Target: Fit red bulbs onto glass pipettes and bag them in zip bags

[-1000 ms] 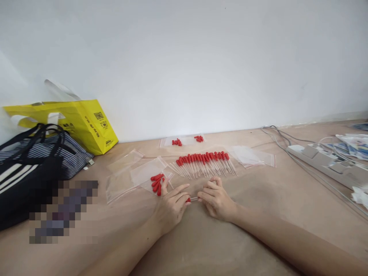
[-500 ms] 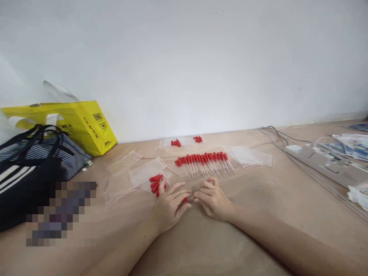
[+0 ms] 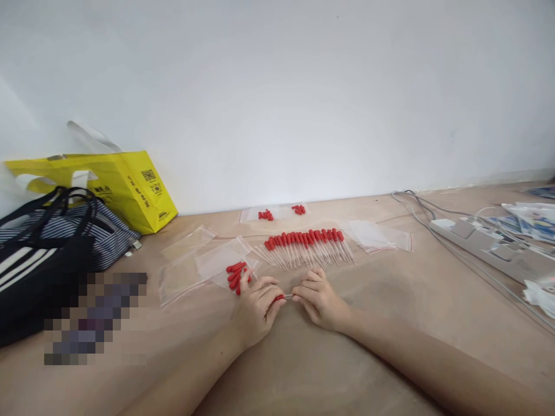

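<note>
My left hand [image 3: 255, 312] pinches a red rubber bulb [image 3: 280, 297] between thumb and fingers. A thin clear dropper tube [image 3: 289, 296] runs from the bulb's open end to my right hand [image 3: 321, 303], whose fingertips are closed on it. Loose red bulbs [image 3: 234, 277] lie on a clear zip bag by my left fingers, partly covered by them. Beyond both hands lies a row of droppers [image 3: 306, 245], red bulbs at the far end and clear tubes pointing toward me.
Clear zip bags [image 3: 184, 277] lie at left, and more bags [image 3: 377, 236] at right. Near the wall a bag [image 3: 281, 212] carries small red bulbs. A yellow bag [image 3: 151, 196] and black bag [image 3: 43, 283] stand left. Cables and a power strip [image 3: 485, 242] occupy the right.
My left fingers have closed in more around the red bulb, which now shows between thumb and fingers. My right fingers have drawn closer together on the tube.
</note>
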### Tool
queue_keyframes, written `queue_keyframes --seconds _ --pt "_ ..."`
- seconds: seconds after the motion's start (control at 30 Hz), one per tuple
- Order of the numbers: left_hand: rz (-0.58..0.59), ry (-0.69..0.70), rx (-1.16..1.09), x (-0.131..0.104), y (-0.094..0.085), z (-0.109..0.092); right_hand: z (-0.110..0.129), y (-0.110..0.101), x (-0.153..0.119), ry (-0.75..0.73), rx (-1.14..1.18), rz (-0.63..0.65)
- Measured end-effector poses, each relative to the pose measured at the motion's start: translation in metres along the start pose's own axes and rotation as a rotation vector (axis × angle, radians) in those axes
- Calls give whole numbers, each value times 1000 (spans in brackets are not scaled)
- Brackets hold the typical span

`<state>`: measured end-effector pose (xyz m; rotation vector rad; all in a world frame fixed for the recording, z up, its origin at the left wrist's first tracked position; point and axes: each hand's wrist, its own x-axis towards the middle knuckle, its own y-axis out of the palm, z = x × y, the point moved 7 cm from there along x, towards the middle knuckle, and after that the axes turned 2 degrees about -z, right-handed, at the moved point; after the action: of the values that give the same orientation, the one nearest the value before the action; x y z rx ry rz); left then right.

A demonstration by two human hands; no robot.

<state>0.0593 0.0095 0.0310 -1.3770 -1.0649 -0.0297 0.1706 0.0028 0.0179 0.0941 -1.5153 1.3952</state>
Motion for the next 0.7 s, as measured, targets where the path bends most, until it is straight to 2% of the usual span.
queue_keyframes --seconds 0.3,0.37,0.57,0.7 --pt "-16 -57 110 3 -12 16 -4 -1 7 18 -232 145" --pt "-46 -120 187 2 -17 25 -16 1 8 134 -250 148" --pt "-92 -377 384 -6 -28 57 -71 6 21 677 -269 80" --pt "-50 -462 409 -10 -30 68 -86 14 37 833 -310 15"
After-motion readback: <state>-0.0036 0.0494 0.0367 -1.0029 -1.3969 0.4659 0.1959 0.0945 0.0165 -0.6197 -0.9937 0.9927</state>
